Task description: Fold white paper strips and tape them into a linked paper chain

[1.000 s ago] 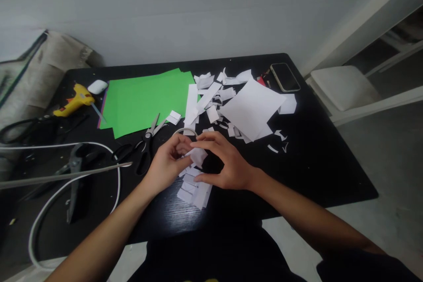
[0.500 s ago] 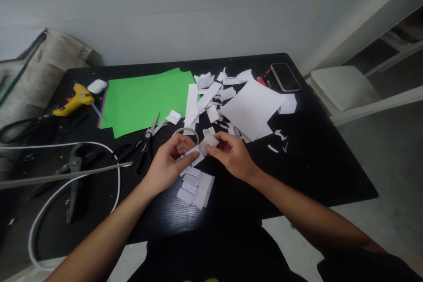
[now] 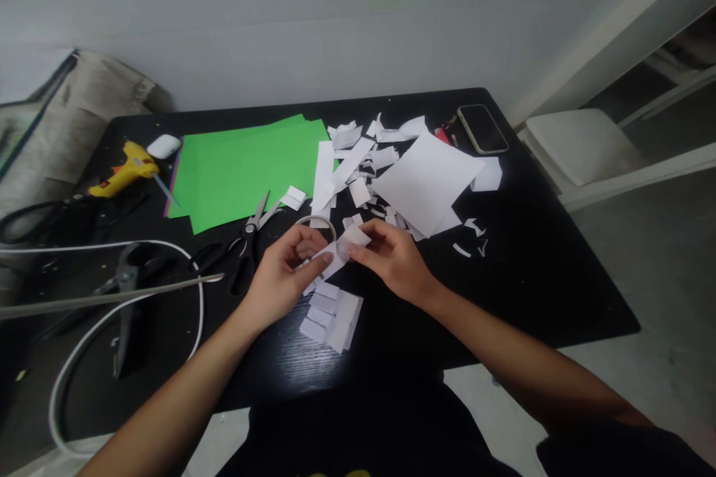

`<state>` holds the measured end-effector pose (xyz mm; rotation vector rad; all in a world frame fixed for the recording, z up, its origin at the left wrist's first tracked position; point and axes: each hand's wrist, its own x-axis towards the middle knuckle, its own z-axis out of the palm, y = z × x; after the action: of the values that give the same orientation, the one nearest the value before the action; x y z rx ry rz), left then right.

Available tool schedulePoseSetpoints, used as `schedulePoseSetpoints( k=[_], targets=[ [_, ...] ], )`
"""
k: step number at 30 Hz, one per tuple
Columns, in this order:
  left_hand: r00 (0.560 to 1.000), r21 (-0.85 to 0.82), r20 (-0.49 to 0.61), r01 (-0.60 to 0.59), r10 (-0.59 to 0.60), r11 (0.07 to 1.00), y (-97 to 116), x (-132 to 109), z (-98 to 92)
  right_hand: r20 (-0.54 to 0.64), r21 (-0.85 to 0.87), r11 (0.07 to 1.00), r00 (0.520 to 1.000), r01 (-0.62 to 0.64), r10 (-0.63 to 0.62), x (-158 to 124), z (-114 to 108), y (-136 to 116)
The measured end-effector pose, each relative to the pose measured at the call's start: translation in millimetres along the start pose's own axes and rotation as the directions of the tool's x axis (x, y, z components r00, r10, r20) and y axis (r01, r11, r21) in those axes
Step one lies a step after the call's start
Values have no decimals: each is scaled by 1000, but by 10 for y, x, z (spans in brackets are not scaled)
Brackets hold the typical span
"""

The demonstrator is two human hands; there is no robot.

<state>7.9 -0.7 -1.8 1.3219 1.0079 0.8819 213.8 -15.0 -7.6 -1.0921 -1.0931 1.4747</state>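
A small white piece of folded paper (image 3: 336, 261) is held between my two hands over the black table. My left hand (image 3: 291, 262) pinches its left part between thumb and fingers. On the right side, my right hand (image 3: 385, 257) grips the raised end of the same paper with thumb and forefinger. Just below them lies a loose pile of small folded white papers (image 3: 335, 317). Behind my left fingers shows the curved edge of a ring (image 3: 318, 220), perhaps a roll of tape; most of it is hidden. Open scissors (image 3: 250, 242) with black handles lie left of my left hand.
Green sheets (image 3: 246, 168) lie at the back left, beside a yellow glue gun (image 3: 127, 170) and a white case (image 3: 164, 146). White paper scraps (image 3: 358, 156) and a large white sheet (image 3: 428, 182) spread behind my hands. A phone (image 3: 482, 129) rests back right. A white cable (image 3: 200, 313) loops at left.
My left thumb has shifted slightly left and down along the folded paper. My right hand keeps its grip, and the things on the table stay where they were.
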Motion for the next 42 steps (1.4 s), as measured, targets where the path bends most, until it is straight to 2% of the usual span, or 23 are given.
schedulePoseSetpoints(
  k=[4,12,21,33,38,42],
  targets=[
    [999,-11,-23,-25,25,1000,3,7,2,27,-5,1000,999,-17,17,-13,-5,1],
    [998,-77,-50,22,-26,997,20,2,5,61,-49,999,998,17,-14,-7,-18,36],
    [996,-104,-51,73,-79,992,41,-11,-14,8,-33,999,1000,7,-7,-6,-25,56],
    [994,-75,-45,99,-102,992,58,-13,-24,-75,-27,998,995,62,-63,11,-25,81],
    [995,-47,-66,67,-70,997,23,-31,-62,-136,-12,998,988,67,-68,24,-26,67],
    [999,-84,-30,36,-38,996,23,-29,-57,-161,12,997,984,80,-77,34,-25,46]
  ],
)
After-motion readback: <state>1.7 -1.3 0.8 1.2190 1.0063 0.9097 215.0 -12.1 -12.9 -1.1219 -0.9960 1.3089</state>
